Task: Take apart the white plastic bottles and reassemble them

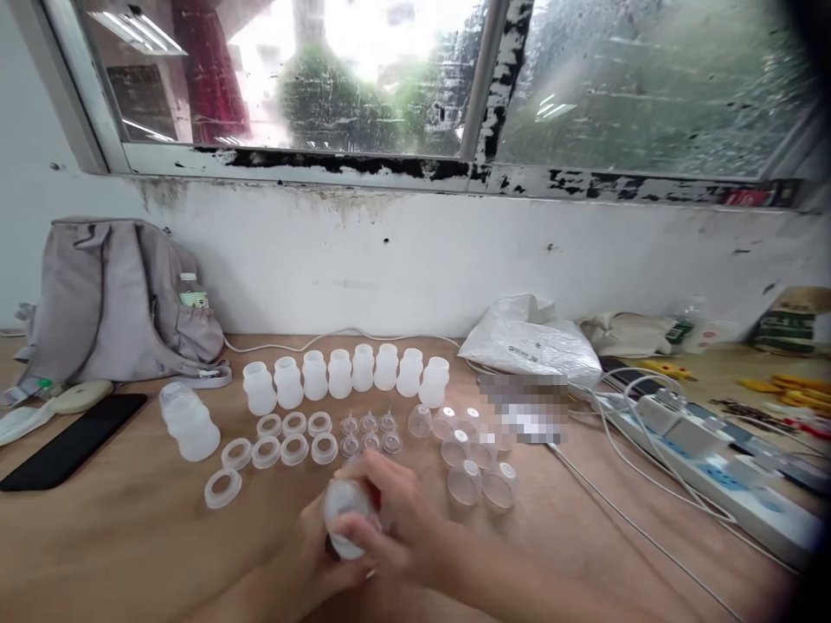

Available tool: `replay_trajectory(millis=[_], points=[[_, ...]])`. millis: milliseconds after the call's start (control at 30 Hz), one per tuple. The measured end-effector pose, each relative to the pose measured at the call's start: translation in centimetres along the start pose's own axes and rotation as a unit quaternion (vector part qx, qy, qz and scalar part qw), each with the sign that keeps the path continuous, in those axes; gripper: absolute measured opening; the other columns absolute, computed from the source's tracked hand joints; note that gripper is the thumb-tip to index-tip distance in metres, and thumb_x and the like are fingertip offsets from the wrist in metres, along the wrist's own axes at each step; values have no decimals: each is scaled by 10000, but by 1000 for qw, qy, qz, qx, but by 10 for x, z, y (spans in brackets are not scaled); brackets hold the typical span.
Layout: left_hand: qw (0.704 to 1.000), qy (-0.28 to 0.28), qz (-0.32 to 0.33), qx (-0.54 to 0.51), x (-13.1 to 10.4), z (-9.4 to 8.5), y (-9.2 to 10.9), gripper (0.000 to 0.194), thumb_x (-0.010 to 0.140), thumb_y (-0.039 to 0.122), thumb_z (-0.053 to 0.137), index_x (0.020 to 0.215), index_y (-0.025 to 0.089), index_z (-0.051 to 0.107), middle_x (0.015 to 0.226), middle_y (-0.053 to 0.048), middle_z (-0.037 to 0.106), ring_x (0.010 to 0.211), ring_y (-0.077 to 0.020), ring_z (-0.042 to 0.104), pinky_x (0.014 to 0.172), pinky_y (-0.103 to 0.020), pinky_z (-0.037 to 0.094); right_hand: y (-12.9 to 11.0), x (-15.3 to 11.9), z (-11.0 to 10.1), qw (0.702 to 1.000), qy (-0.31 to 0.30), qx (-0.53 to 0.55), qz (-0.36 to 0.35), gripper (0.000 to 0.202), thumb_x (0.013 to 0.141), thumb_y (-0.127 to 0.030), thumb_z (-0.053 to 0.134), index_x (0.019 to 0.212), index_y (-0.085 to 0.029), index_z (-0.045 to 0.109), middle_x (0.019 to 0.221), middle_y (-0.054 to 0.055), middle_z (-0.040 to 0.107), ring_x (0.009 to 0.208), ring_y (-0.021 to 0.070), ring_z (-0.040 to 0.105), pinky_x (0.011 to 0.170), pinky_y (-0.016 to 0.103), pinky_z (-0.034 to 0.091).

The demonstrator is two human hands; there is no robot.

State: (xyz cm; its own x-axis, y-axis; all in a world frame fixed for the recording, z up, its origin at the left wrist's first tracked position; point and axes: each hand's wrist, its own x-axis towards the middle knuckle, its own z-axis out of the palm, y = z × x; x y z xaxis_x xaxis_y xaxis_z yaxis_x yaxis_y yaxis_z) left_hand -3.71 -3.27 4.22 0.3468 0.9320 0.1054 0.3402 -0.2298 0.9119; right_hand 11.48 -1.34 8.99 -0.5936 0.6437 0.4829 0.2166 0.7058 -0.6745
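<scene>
Both hands are around one translucent bottle (347, 519) near the table's front edge. My left hand (308, 549) wraps its left and lower side, and my right hand (396, 519) grips it from the right and top, blurred by motion. Behind them lie several clear rings (266, 452), several small nipple-shaped pieces (369, 422) and, to the right, several clear domed caps (464, 483). A row of open white bottles (339, 374) stands farther back. An assembled, capped bottle (190, 424) leans at the left.
A grey backpack (110, 303) and a black phone-like slab (74, 441) are at the left. A plastic bag (532, 342), a power strip (733, 484) with plugs and loose white cables occupy the right. A window (389, 78) is above the wall.
</scene>
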Motion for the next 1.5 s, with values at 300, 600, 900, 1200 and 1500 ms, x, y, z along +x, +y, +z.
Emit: replay_trajectory(millis=[300,600,900,1200,1500], points=[[980,34,165,105,-15,-16,27,821,651,392,651,1298,202,182,1263,-127,368,1128,-255,378,920,-400,354,28,-53,-2,993,3,31,112,317,857,-368,381,1129,-205,373,785,4,492,699,131,483,637,252,417],[942,17,170,288,4,-81,108,205,788,339,508,918,202,587,875,-5,621,779,-129,554,681,-240,443,54,-43,7,984,68,-22,162,232,881,-364,329,938,-199,480,653,-21,462,575,117,440,539,230,353],[863,147,127,467,27,-194,107,317,695,465,562,830,185,618,754,-12,641,701,-146,562,615,-216,414,61,-43,10,987,61,-48,142,205,867,-327,359,855,-186,508,669,4,525,573,124,467,529,231,351],[875,144,12,461,56,-233,33,388,656,525,536,793,169,606,736,-20,644,668,-150,560,597,-219,393,65,-43,10,985,51,-44,157,197,856,-324,373,861,-182,509,651,-3,514,556,120,448,511,223,347],[874,115,5,472,58,-234,-1,435,666,543,521,897,182,596,867,-39,646,779,-189,572,651,-249,415,62,-41,7,986,37,-44,158,185,850,-293,382,776,-182,509,649,0,531,584,131,471,532,231,355]])
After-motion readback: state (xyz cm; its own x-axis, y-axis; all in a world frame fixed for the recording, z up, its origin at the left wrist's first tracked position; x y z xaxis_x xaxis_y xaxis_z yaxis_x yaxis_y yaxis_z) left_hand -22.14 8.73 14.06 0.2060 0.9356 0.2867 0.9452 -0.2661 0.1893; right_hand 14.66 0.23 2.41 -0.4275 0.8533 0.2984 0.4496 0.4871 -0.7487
